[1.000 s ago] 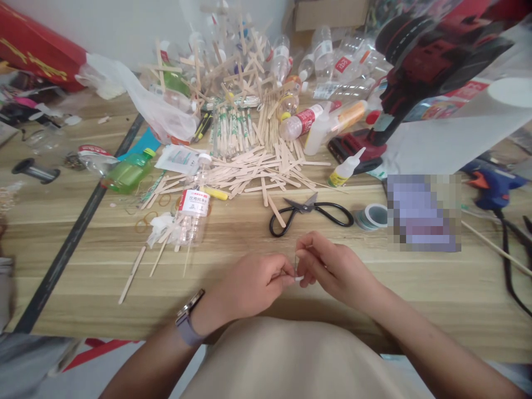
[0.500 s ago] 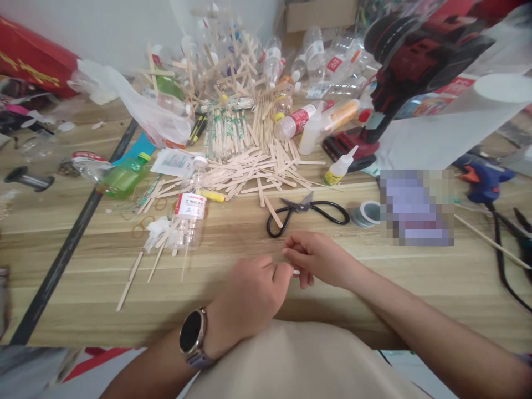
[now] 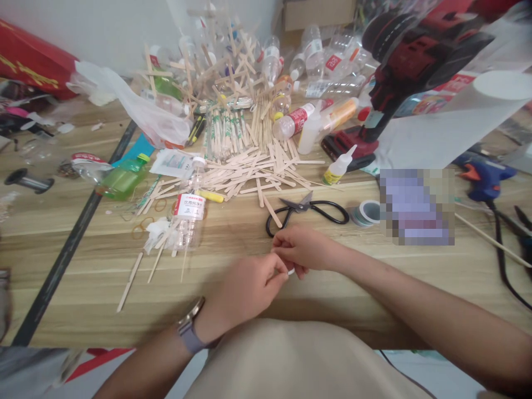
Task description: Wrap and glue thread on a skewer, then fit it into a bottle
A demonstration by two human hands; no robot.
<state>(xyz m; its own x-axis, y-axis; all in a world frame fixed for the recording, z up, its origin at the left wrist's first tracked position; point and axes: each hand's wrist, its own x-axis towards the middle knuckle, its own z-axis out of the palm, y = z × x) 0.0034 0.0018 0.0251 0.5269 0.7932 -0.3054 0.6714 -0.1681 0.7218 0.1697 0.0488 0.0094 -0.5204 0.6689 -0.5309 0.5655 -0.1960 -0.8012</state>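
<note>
My left hand (image 3: 245, 291), with a watch (image 3: 192, 310) on its wrist, is closed with its fingertips against those of my right hand (image 3: 305, 249). Between them, under the right fingers, shows the edge of a small white piece (image 3: 291, 272); the hands cover most of it, so its kind is unclear. Just beyond the right hand lie black-handled scissors (image 3: 301, 206) with parted blades, a wooden stick crossing one handle loop. Left of the hands is a clear plastic bottle (image 3: 190, 208) with a white and red label, beside crumpled white tissue (image 3: 158, 234) and thin sticks.
Loose popsicle sticks (image 3: 249, 172) are heaped mid-table, with several plastic bottles behind. To the right stand a glue bottle (image 3: 339, 166), a tape roll (image 3: 368, 213), a red power drill (image 3: 399, 77) and a blue glue gun (image 3: 484, 176). A green bottle (image 3: 124, 177) lies left.
Both hands have shifted slightly left. My left wrist has turned so the watch face now shows edge-on, and its fingers have moved over the small white piece.
</note>
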